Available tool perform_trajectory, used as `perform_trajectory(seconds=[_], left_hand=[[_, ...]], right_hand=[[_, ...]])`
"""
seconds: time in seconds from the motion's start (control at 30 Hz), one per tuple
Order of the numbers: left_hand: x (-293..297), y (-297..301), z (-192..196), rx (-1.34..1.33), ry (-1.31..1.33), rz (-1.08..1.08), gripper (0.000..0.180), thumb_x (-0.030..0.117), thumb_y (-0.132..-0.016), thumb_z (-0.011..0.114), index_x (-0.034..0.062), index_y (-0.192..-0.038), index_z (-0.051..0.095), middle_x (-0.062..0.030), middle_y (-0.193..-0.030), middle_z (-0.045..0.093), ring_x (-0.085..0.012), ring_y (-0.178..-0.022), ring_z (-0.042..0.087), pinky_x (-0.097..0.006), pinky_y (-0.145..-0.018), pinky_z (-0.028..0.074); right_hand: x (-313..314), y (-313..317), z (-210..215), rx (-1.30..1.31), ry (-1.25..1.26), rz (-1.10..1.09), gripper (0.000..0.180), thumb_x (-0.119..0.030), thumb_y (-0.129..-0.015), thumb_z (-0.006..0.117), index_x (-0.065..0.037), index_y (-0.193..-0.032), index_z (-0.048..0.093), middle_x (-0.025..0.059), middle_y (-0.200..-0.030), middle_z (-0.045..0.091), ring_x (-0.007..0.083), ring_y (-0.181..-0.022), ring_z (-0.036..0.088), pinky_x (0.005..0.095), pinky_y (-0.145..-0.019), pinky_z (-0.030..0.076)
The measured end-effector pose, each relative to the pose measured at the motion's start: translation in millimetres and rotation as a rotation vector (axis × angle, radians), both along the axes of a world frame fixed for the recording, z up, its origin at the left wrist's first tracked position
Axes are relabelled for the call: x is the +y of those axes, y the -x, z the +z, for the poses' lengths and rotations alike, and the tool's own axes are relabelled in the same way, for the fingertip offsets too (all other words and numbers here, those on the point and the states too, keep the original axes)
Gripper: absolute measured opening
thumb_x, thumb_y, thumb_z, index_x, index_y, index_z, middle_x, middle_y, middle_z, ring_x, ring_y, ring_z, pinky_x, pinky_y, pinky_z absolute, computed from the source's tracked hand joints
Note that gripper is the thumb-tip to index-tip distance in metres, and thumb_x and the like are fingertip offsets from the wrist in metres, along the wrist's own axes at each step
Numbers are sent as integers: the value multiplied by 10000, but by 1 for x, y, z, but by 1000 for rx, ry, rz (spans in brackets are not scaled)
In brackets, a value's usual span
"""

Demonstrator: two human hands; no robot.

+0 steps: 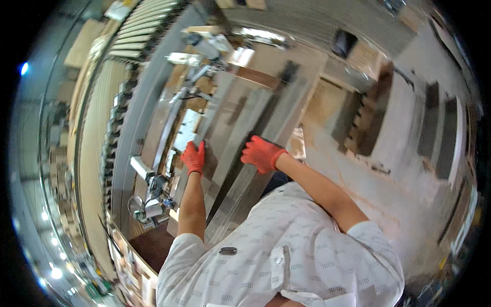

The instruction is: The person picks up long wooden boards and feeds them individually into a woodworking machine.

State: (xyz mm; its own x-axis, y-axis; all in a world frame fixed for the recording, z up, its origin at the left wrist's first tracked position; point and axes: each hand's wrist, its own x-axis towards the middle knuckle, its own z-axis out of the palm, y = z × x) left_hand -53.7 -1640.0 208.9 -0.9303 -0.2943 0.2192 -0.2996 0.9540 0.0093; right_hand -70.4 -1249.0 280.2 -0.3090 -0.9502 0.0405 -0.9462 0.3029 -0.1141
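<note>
Boards point(225, 148): long, grey, right of the rollers point(135, 38).
Left hand point(193, 157): at boards, nearer the rollers.
Right hand point(262, 153): at boards, farther from rollers.
Grip: I cannot judge, both hands.

Lamps point(56, 273) glare at lower left amid blurred, fisheye-bent surroundings.

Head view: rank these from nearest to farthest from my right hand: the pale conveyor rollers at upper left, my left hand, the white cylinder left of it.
From the right hand:
1. Left hand, directly to its left.
2. White cylinder, farther left, beyond the left hand.
3. Pale conveyor rollers, far off at upper left.
</note>
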Motion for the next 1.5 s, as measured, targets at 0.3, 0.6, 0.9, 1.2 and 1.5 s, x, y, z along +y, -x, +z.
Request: perform_trajectory(seconds=[0.3,0.6,0.9,1.2,1.5], left_hand=[[-2,-8,5,-87,-224,81,658,596,-963,732,138,-1427,641,-145,-1327,732,-373,-1250,677,-540,-1126,422],[8,-17,4,-44,-252,48,625,558,-982,742,140,-1434,634,-112,-1347,715,-345,-1246,676,-583,-1136,415],[6,-18,14,40,-222,-48,558,452,-953,794,82,-1348,662,-149,-1287,709,-384,-1206,665,-527,-996,513],[11,-20,18,92,-243,-33,537,399,-912,844,84,-1319,690,-148,-1285,680,-387,-1201,627,-526,-991,503],[21,-23,50,64,-249,-20,544,388,-917,843,94,-1352,700,-143,-1302,651,-375,-1250,588,-531,-1025,462]], right_hand=[[2,7,27,-95,-47,38,536,-467,-718,907,-208,-1144,712,32,-1121,711,259,-1141,671,467,-949,471],[10,6,24,-141,-12,60,617,-460,-685,956,-196,-1193,725,32,-1134,712,272,-1131,671,461,-977,476],[10,12,46,-232,-6,115,682,-650,-800,843,-182,-1279,712,66,-1195,721,302,-1158,666,466,-991,477],[15,65,67,-329,424,-130,596,-588,-966,730,-180,-1396,662,134,-1304,708,374,-1239,649,510,-1076,479],[32,85,78,-342,267,-245,578,-545,-967,744,-188,-1409,638,146,-1319,704,395,-1237,651,497,-1079,489]])
